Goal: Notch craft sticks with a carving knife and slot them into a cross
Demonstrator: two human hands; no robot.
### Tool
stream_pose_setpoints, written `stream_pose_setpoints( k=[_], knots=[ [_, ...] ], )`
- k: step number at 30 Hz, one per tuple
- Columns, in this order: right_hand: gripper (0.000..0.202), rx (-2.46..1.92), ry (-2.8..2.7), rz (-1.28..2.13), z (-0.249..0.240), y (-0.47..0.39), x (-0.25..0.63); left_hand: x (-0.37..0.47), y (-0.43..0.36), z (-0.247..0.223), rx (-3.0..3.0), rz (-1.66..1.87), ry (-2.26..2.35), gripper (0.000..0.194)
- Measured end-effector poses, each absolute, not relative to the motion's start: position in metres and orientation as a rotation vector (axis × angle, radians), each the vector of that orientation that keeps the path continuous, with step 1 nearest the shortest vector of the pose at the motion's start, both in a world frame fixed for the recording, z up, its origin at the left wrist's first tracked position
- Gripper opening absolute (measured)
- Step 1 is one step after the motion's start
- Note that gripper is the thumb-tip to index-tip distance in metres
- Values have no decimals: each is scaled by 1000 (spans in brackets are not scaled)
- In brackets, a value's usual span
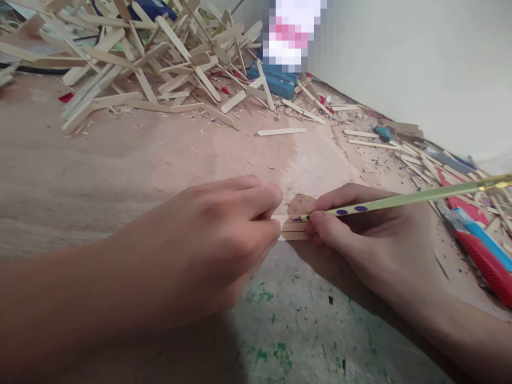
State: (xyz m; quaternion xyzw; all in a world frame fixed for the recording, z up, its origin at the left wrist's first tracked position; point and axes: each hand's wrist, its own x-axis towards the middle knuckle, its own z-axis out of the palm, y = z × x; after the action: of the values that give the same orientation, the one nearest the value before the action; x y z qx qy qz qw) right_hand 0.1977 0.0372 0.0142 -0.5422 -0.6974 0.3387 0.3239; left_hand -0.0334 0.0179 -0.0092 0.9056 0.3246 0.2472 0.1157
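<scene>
A few pale wooden craft sticks [294, 228] lie side by side in the middle of the head view, parallel and close together. My left hand [224, 224] is closed over their left part, fingers curled, hiding that end. In my right hand [352, 229] is a light yellow-green pencil [384, 203] with purple dots, pinched between thumb and fingers. Its tip is at the upper stick, just right of my left fingers. The fingers of my right hand also hide the right end of the sticks.
A tangled heap of craft sticks [160, 58] fills the back left. A blue block [276, 80] stands behind, near a blurred-out patch. One loose stick [282, 131] lies midway. At right are cut stick pieces [424, 160] and a red-handled tool [482, 264]. A pale wall [420, 58] rises behind.
</scene>
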Motion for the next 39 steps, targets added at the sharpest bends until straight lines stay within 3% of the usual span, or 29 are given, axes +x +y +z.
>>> stream_pose_setpoints(
  k=[39],
  knots=[
    [18, -1425, -1827, 889, 14, 36, 196, -34, 18, -8, 2657, 681, 967, 27]
  ],
)
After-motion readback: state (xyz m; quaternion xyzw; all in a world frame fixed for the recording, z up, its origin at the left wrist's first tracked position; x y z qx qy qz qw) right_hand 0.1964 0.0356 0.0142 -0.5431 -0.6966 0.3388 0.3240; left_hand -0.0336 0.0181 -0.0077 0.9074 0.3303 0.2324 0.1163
